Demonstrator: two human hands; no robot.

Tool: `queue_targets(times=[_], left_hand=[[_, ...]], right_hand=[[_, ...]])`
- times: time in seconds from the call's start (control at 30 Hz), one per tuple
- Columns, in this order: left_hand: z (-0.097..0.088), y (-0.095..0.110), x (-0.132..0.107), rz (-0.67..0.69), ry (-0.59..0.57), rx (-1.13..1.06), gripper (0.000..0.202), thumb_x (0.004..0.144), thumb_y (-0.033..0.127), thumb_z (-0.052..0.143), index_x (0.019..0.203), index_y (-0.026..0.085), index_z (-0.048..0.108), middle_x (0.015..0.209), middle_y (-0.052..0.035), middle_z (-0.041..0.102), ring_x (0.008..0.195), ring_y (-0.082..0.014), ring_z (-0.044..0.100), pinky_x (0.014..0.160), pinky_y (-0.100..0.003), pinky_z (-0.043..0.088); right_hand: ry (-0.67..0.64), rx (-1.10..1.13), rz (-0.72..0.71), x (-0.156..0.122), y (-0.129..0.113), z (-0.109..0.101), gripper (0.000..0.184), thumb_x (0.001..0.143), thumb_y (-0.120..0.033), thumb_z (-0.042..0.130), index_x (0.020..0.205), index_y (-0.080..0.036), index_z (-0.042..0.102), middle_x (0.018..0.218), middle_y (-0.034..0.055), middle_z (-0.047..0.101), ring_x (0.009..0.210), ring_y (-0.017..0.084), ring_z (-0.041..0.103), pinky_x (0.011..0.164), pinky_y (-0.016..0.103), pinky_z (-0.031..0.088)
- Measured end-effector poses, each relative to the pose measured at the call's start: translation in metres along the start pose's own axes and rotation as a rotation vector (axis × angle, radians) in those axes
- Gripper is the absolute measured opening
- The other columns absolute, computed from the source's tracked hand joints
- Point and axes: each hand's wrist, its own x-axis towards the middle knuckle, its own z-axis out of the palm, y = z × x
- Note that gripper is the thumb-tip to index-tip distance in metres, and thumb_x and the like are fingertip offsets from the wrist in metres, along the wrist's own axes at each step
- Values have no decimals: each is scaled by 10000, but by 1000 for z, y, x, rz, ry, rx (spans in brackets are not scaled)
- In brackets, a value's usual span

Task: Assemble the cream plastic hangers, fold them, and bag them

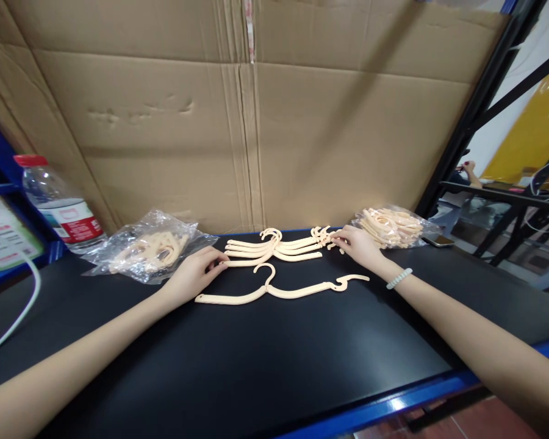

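Several cream plastic folding hangers (297,247) lie overlapped on the black table, their hooks bunched together. My left hand (196,274) pinches the left arm tip of the nearest hanger in that group. My right hand (359,245) is at the group's right side, its fingers closed among small curved end pieces (320,236); what lies between the fingertips is hidden. Closer to me, a single hanger (297,294) lies spread flat, its hook pointing away. From its right end extends a wavy, hooked piece (348,280), touching it.
Clear plastic bags of cream parts lie on both sides, the left bag (150,250) and the right bag (391,227). A red-capped bottle (68,207) stands far left by a white cable (27,299). Cardboard (165,122) walls the back. A phone-like object (439,241) lies right.
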Motion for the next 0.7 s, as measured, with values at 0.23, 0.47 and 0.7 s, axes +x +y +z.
queue_targets(times=[0.23, 0.47, 0.7], left_hand=[[-5, 7, -5, -167, 50, -214, 314, 844, 508, 530, 849, 197, 562, 757, -14, 614, 658, -167, 597, 556, -256, 495], [-11, 22, -9, -262, 126, -472, 390, 750, 567, 662, 758, 190, 560, 750, -19, 648, 663, -166, 620, 654, -313, 553], [-9, 24, -12, -303, 152, -575, 382, 715, 554, 712, 749, 195, 585, 789, -37, 700, 722, -190, 650, 694, -328, 548]], right_hand=[[243, 224, 150, -1, -5, -9, 364, 863, -449, 518, 965, -148, 696, 689, 68, 662, 582, 196, 594, 596, 335, 462], [351, 666, 313, -6, -36, -25, 435, 784, -501, 640, 996, -122, 664, 870, 133, 720, 713, 218, 700, 593, 312, 546], [196, 1135, 491, -12, -53, -9, 321, 720, -461, 737, 856, -174, 690, 862, 98, 723, 899, 243, 691, 814, 361, 560]])
